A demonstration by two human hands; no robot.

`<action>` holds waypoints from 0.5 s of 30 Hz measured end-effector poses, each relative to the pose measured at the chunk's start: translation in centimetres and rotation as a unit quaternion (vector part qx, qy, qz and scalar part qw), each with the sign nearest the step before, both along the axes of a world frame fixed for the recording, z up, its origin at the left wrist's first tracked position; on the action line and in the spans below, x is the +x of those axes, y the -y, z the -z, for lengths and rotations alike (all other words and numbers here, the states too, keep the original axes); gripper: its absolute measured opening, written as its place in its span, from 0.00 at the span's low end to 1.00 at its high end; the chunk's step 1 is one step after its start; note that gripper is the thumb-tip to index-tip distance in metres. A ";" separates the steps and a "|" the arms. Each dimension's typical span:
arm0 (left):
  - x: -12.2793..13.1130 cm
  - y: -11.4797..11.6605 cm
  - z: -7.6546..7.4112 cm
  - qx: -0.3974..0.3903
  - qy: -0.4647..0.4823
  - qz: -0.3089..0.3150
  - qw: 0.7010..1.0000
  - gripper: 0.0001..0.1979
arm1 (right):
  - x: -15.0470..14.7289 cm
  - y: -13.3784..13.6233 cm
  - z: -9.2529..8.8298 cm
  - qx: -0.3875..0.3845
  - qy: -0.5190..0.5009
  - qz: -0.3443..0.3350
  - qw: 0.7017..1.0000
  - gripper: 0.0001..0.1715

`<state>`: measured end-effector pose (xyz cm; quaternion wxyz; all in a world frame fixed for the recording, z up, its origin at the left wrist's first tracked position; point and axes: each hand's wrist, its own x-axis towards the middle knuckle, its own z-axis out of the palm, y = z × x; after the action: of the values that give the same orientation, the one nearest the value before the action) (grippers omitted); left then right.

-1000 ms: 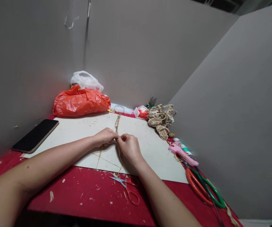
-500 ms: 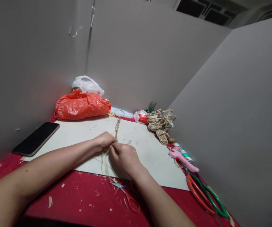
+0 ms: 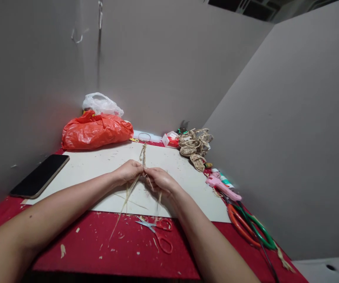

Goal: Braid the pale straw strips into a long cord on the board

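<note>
- white board spreads either side of left fingers and right fingers, one edge nearer the wearer
- both pinched together, apparently on the braid
- braid: tan, rough, beyond them; loose strands trail nearer

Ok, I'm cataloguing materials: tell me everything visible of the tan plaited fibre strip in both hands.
The tan, plaited-looking strip of straw-like fibre extends away over the white flat board, a thin looping strand alongside; whether it touches the board is unclear. The left hand and right hand pinch its near end, hiding part. Loose paler strands trail back towards the person, one reaching over the red cloth.
</note>
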<state>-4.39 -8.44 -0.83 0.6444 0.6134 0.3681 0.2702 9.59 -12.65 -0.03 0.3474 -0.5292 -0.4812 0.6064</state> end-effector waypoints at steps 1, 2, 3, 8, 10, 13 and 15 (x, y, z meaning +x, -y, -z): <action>0.0 -0.1 0.2 0.026 -0.008 -0.001 1.000 0.11 | 0.2 -0.1 -0.1 -0.004 0.009 -0.003 1.000 0.19; 0.1 -0.2 0.5 0.057 -0.012 0.009 0.998 0.11 | 0.5 -0.2 -0.1 -0.009 0.019 -0.007 1.000 0.20; 0.1 -0.3 0.7 0.091 -0.015 0.025 0.995 0.11 | 0.7 -0.3 0.0 -0.015 0.028 -0.014 0.999 0.20; -0.1 -0.8 0.8 0.250 -0.096 0.034 0.963 0.10 | 1.4 -0.8 0.8 -0.042 -0.023 -0.040 0.998 0.24; -0.4 -0.9 0.4 0.273 -0.115 0.030 0.955 0.10 | 1.5 -0.8 1.0 -0.064 -0.098 -0.054 0.992 0.25; -0.7 -0.9 -0.3 0.257 -0.101 0.050 0.960 0.11 | 1.5 -0.8 0.9 -0.080 -0.166 -0.083 0.979 0.23; -0.8 -0.9 -0.5 0.244 -0.098 0.058 0.963 0.11 | 1.5 -0.7 0.9 -0.076 -0.175 -0.092 0.977 0.21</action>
<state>-5.18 -7.55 -0.30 0.4508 0.7957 0.3160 0.2524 11.09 -11.92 -0.96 0.3275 -0.3930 -0.4124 0.7538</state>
